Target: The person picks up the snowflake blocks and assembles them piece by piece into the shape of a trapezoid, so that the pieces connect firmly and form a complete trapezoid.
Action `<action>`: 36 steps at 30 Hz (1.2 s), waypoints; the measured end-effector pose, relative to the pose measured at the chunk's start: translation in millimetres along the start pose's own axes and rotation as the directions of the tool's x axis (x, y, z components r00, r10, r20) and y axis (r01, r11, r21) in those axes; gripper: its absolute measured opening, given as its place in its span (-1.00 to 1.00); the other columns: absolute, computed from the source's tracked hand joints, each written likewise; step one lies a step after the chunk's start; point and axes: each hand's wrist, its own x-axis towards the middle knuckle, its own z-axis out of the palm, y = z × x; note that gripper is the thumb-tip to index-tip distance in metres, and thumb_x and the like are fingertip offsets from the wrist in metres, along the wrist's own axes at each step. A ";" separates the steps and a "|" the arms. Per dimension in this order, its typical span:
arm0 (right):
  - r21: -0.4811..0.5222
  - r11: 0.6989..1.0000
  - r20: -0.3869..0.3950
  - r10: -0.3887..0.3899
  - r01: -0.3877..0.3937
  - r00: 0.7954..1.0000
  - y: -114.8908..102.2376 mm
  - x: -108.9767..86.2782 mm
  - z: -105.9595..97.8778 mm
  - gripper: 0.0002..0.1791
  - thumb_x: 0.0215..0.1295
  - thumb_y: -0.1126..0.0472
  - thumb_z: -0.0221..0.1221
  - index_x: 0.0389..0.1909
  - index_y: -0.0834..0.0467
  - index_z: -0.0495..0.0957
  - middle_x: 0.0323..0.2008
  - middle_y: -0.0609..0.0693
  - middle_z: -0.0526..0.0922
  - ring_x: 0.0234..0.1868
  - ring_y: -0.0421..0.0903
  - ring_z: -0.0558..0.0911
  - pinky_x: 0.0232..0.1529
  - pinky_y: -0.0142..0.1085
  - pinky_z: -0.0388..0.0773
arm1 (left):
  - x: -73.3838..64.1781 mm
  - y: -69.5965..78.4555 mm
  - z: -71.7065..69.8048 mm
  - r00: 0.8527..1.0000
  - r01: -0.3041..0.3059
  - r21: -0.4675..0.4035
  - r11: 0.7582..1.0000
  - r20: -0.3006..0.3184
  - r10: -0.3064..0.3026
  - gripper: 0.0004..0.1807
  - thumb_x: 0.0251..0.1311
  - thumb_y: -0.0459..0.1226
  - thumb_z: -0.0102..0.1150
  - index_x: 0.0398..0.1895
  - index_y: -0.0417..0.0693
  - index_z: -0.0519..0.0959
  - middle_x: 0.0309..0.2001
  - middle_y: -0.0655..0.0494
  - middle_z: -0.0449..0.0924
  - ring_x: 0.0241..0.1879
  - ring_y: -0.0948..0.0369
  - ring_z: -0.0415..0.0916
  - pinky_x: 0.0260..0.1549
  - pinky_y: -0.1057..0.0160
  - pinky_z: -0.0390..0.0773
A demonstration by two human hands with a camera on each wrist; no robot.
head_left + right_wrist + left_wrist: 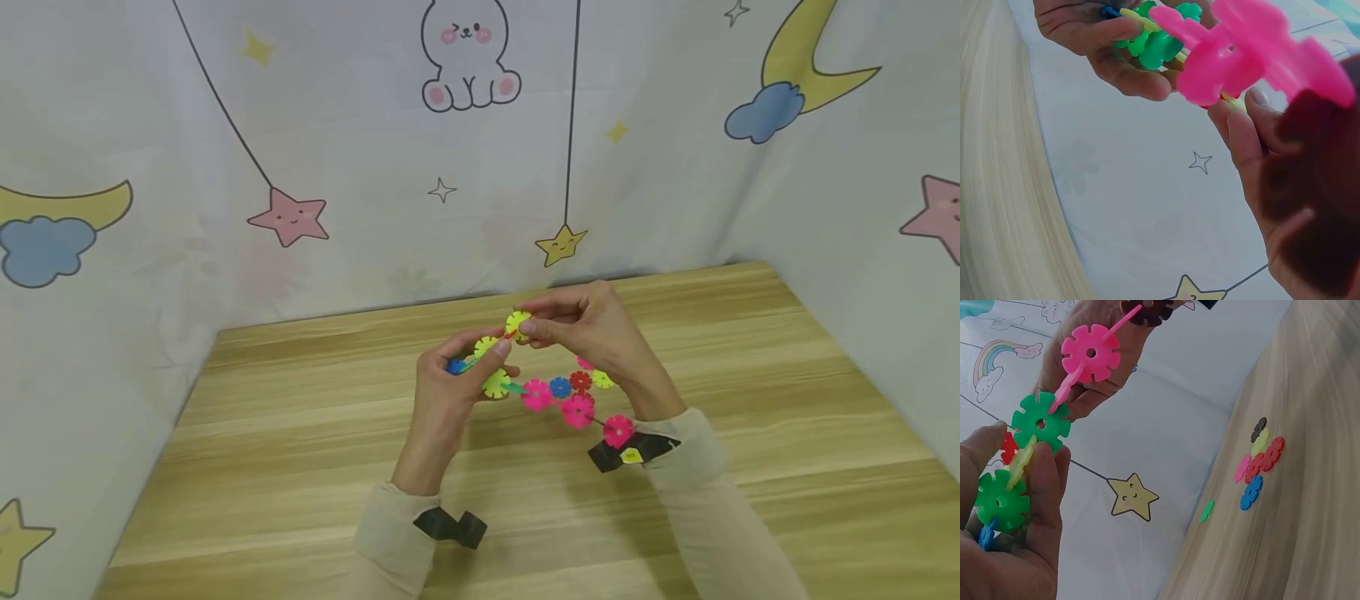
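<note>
In the head view my left hand (453,375) holds a chain of interlocking flower-shaped plastic discs. A yellow disc (497,384) and a blue disc (456,367) show about its fingers. Between thumb and fingers my right hand (600,329) pinches another yellow disc (517,323), which meets a red disc seen edge-on by the left thumb. From the left hand the chain runs rightward through pink discs (536,395) toward the right wrist. Green discs (1004,501) of the chain sit at the left fingers in the left wrist view. In the right wrist view, blurred pink discs (1222,69) partly cover the right fingertips.
Several loose discs lie on the wooden table (300,450), among them a blue disc (1251,492), a red disc (1273,454) and a green disc (1207,511). A patterned white cloth (360,250) stands behind and beside the table. Each wrist wears a black camera strap (450,527).
</note>
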 end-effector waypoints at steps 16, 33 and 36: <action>-0.006 1.000 -0.113 0.002 -0.002 0.994 43.7 1.2 -51.9 -0.62 0.48 0.28 0.35 0.21 0.37 0.67 -0.05 -0.12 0.87 -0.08 -0.25 0.85 0.06 -0.37 0.79 | 3.7 0.2 -4.3 0.987 -0.051 -0.069 0.996 -0.159 0.039 -0.72 0.35 -0.25 0.48 0.05 -0.18 0.78 -0.24 0.11 0.70 -0.49 0.19 0.80 -0.48 0.31 0.79; -0.390 0.889 0.052 0.281 -0.240 0.958 115.1 -3.9 -79.4 -0.48 0.32 0.29 0.47 0.29 0.26 0.65 0.08 0.25 0.77 -0.11 -0.01 0.66 -0.13 -0.39 0.63 | 4.0 -2.7 -2.7 0.986 -0.042 -0.062 0.997 -0.165 0.031 -0.73 0.36 -0.25 0.48 0.05 -0.15 0.77 -0.20 0.09 0.68 -0.50 0.18 0.79 -0.53 0.29 0.77; -0.441 0.877 0.065 0.246 -0.193 0.967 119.7 -1.5 -75.0 -0.49 0.28 0.29 0.50 0.24 0.27 0.68 -0.02 0.21 0.79 -0.16 -0.03 0.65 -0.17 -0.39 0.60 | 3.8 -3.4 -2.1 0.987 -0.045 -0.072 0.996 -0.158 0.033 -0.74 0.36 -0.25 0.47 0.04 -0.15 0.76 -0.21 0.09 0.68 -0.50 0.18 0.80 -0.53 0.29 0.77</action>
